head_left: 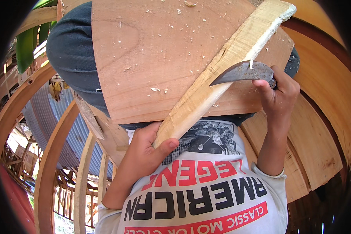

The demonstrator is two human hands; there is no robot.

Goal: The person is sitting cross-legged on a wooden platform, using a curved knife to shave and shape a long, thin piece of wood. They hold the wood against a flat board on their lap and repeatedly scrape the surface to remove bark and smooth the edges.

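A long pale piece of wood (206,84) slants across a flat board on my lap, its far end at the upper right. My left hand (148,142) is closed around its near end, close to my shirt. In my right hand (277,90) is a knife with a dark curved blade (245,72); the fingers wrap its handle, which is mostly hidden. The blade lies across the wood, its tip pointing left. A thin curl of shaving stands at the blade's upper edge, where a whitish freshly cut strip (267,37) runs along the wood's right side.
The reddish-brown board (144,74) spans my knees, with several small wood shavings (155,89) scattered on it. Wooden rails (62,156) and corrugated metal sheeting (80,134) stand at the left. Wide wooden planks (319,144) lie at the right.
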